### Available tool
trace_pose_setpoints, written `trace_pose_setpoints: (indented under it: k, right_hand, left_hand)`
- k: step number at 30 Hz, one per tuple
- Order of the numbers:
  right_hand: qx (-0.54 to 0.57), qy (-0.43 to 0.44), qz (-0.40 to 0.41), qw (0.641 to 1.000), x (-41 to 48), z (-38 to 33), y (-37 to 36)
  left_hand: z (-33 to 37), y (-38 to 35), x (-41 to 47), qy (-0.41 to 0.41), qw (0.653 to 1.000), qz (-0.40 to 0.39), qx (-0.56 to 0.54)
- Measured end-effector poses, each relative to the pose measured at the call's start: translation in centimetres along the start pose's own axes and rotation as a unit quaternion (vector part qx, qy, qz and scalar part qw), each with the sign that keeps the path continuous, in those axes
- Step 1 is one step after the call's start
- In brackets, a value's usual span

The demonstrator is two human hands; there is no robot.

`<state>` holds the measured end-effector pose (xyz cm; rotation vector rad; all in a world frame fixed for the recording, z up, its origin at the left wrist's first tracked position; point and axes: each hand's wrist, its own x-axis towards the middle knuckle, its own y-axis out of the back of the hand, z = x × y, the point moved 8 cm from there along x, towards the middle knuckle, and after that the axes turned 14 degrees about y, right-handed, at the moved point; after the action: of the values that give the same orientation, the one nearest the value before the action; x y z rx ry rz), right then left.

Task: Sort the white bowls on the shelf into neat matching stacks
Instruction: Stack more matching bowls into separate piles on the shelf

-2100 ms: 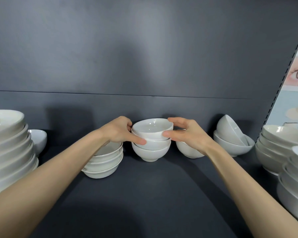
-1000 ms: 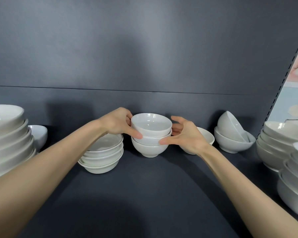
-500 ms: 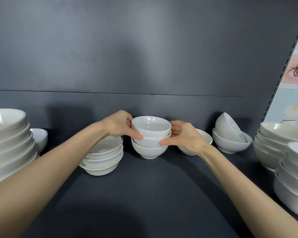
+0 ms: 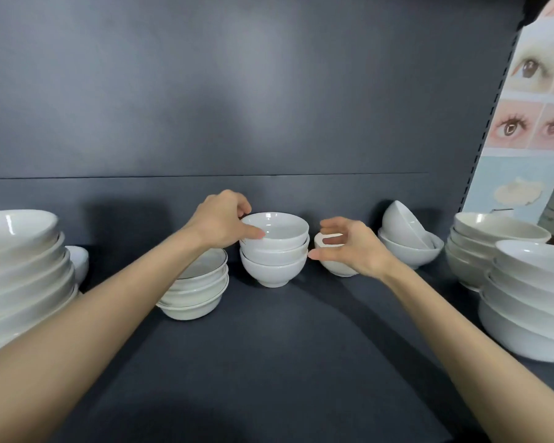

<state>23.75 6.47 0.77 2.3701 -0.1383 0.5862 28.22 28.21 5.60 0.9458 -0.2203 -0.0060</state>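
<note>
Pinching the rim of the top bowl [image 4: 274, 227], the left hand [image 4: 219, 220] is steadying the three-bowl stack [image 4: 273, 263] standing at the shelf's [image 4: 269, 362] twelve o'clock. The right hand [image 4: 354, 247] is hovering at its three o'clock, loosely curled, holding nothing. Lifting one-sidedly is likely risking a tilt, knocking the lone bowl [image 4: 336, 268] beside it.

Three bowls in the middle stack [image 4: 274, 255], four in the shallow stack [image 4: 194, 290], two nested bowls [image 4: 410, 246] back right, one lone bowl [image 4: 335, 266], one small bowl [image 4: 80, 262] far left, one big left stack [image 4: 23, 276], two big right stacks [image 4: 525, 298]
</note>
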Motion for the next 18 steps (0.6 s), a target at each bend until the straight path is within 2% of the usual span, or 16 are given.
trace_pose_setpoints:
  k: [3, 10, 14, 18]
  right_hand:
    - [-0.022, -0.015, 0.030, 0.999, -1.6, 0.6, 2.0]
    - [-0.050, -0.049, 0.092, 0.993, -5.4, 3.0, 5.5]
    - [-0.059, -0.071, 0.091, 0.992, -6.7, 4.9, 6.2]
    - [-0.058, -0.107, 0.059, 0.991, -7.0, 6.9, 6.0]
  left_hand:
    - [1.9, 0.1, -1.4, -0.047, 0.998, 0.026, -0.034]
    - [6.5, -3.4, -4.3, -0.102, 0.989, -0.011, -0.108]
    - [7.6, -7.3, -4.8, -0.097, 0.983, -0.064, -0.143]
    - [7.8, -11.0, -4.5, -0.050, 0.986, -0.098, -0.127]
